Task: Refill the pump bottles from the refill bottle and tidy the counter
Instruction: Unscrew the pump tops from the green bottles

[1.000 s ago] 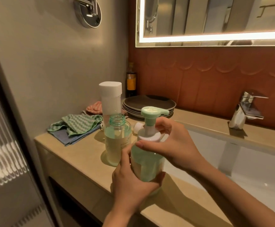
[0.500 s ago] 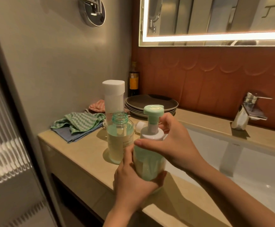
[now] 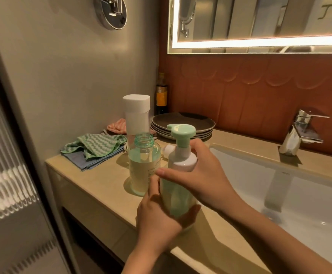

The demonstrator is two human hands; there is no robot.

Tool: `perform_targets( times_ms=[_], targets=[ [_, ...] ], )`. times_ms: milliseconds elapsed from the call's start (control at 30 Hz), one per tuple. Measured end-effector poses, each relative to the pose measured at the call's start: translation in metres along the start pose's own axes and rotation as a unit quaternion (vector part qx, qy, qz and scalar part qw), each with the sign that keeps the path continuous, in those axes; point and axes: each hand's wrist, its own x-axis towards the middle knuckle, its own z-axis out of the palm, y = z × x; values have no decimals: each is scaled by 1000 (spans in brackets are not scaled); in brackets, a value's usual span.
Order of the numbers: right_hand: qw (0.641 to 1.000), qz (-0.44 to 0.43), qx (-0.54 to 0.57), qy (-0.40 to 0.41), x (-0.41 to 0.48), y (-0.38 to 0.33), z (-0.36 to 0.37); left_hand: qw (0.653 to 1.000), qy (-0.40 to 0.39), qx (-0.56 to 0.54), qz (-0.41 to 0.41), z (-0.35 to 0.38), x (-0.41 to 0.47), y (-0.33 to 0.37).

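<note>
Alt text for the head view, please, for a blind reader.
A green pump bottle is held at a bathroom counter: the left hand grips its body, the right hand wraps its white collar. Beside it stands an uncapped clear bottle part full of pale liquid, with a white-capped bottle, cloths, plates and a sink nearby.

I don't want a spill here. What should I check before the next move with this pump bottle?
1. Grip on pump bottle: ok, left hand grips its body, right hand wraps the collar.
2. Tightness of collar: cannot tell.
3. Upright refill bottle: ok.
4. Capped refill bottle: not ok, neck open.
5. Reachable white cap: ok, lies behind the pump bottle.
6. Tidied cloths: not ok, crumpled.
</note>
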Motion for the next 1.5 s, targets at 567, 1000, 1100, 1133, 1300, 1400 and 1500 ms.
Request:
perform_targets(
  times_ms=[567, 1000, 1100, 1133, 1300, 1400, 1500],
  targets=[
    [999, -38, -25, -8, 6, 2, -15, 1000, -3, -1, -4, 0, 0, 0],
    [997, -27, -17, -72, 4, -6, -14, 1000, -15, 0, 15, -2, -1, 0],
    [998, -41, -23, -41, 4, -7, -17, 1000, -11, 8, 10, -2, -1, 1],
    [998, -39, -7, -54, 6, -5, -21, 1000, -10, 10, 9, -2, -1, 1],
    [977, 2, 111, -181, 15, 7, -40, 1000, -18, -1, 4, -2, -1, -1],
    [986, -9, 97, -133, 13, 5, -34, 1000, -12, 0, 14, -2, -2, 0],
    [997, -45, 31, -63, 8, 2, -22, 1000, -8, -2, 16, -1, -2, 0]
  ],
)
